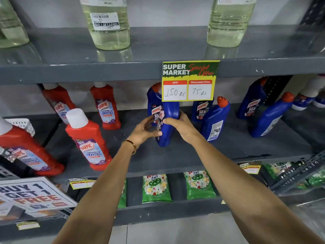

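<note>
A blue Harpic toilet-cleaner bottle [168, 127] stands on the middle grey shelf [175, 155], its top hidden behind a yellow price card [189, 81]. My right hand [181, 126] grips its right side with fingers curled round the body. On the bottle's left side my left hand [145, 132], with a gold bangle at the wrist, holds the lower part with thumb and fingers. Another blue bottle [154, 101] stands just behind it.
More blue bottles [213, 120] stand to the right, and red Harpic bathroom-cleaner bottles [89, 143] to the left. Clear bottles of pale liquid [107, 23] sit on the top shelf. Green detergent pouches [155, 188] lie on the lower shelf. A "Buy 1 Get 1 Free" sign [33, 193] hangs at the lower left.
</note>
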`<state>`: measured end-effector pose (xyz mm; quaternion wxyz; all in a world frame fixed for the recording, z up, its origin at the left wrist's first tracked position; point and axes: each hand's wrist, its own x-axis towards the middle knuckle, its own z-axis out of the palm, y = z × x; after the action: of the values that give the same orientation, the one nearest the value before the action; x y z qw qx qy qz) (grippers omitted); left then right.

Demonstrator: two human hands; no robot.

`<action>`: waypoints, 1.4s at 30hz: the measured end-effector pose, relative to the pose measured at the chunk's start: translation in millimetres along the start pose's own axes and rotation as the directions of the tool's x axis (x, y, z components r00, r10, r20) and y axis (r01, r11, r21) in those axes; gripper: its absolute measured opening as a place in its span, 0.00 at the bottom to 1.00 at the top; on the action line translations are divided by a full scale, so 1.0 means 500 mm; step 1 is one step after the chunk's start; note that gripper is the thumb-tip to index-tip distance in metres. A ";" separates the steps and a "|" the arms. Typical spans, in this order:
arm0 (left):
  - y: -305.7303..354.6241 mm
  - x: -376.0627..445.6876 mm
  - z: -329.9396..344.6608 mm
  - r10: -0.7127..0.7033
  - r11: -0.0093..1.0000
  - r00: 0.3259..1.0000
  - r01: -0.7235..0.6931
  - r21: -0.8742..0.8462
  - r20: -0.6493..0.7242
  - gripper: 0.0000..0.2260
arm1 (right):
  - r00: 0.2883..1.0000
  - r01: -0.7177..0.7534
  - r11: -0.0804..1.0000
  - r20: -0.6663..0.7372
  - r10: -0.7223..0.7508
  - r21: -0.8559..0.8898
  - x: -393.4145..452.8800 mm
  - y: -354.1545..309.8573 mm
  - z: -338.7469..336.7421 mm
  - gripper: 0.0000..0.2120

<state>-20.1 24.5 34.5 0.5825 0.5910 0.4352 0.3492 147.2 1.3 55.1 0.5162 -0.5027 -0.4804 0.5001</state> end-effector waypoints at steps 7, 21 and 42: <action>-0.011 0.020 0.022 -0.030 0.999 0.999 0.029 0.020 0.036 0.28 | 0.989 -0.027 0.998 0.147 0.034 -0.048 0.010 -0.002 -0.007 0.23; -0.054 0.017 0.038 -0.038 0.950 0.936 0.143 0.279 -0.349 0.22 | 0.982 -0.056 0.943 0.151 0.111 -0.327 0.039 0.030 -0.037 0.28; -0.096 -0.044 0.094 -0.184 0.935 0.795 0.324 0.148 -0.578 0.25 | 0.969 -0.199 0.931 -0.203 0.141 -0.305 -0.036 0.065 -0.062 0.40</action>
<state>9.8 -16.9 -14.8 0.3971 0.4652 0.7000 0.3687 176.2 -18.1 21.6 0.4220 -0.6629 -0.4623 0.4107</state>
